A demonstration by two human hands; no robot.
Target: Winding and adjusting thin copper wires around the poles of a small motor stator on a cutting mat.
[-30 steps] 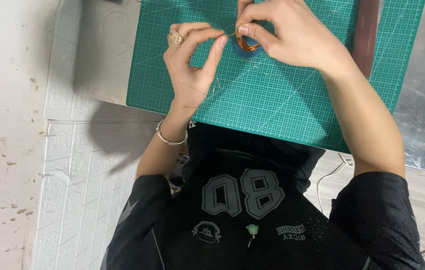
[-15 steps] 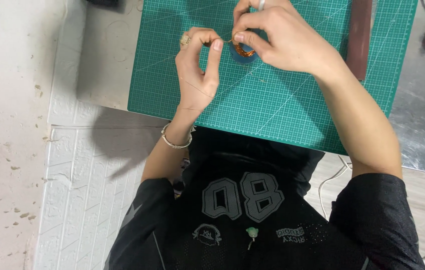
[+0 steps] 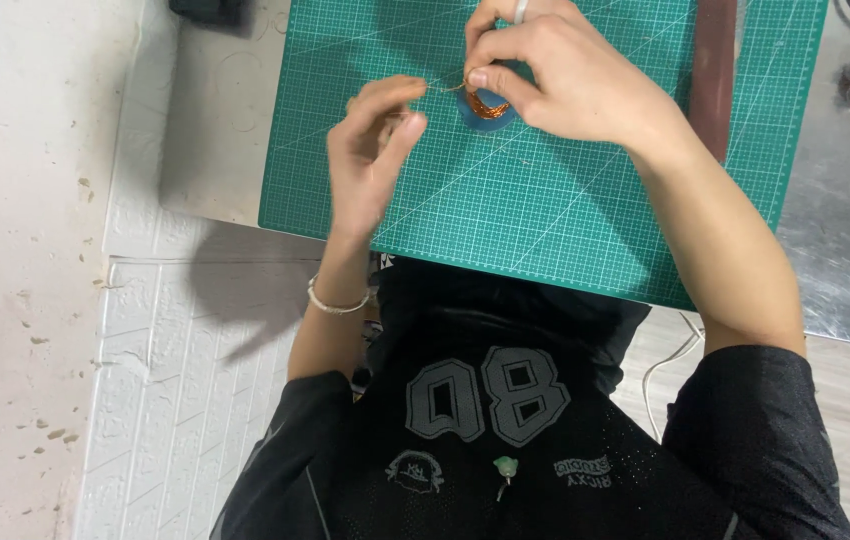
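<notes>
Head view: two hands, left hand and right hand, pinching one copper coil.

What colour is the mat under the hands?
Green with a pale grid, the cutting mat; head view shows it.

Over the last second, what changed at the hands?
The left hand slid right, closing on the right hand, fingers pinching thin wire. The right hand still pinches the small copper wire coil over the green gridded cutting mat.

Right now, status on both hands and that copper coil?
Left hand pinching wire end. Right hand gripping copper coil over green cutting mat. Nothing obstructing.
</notes>
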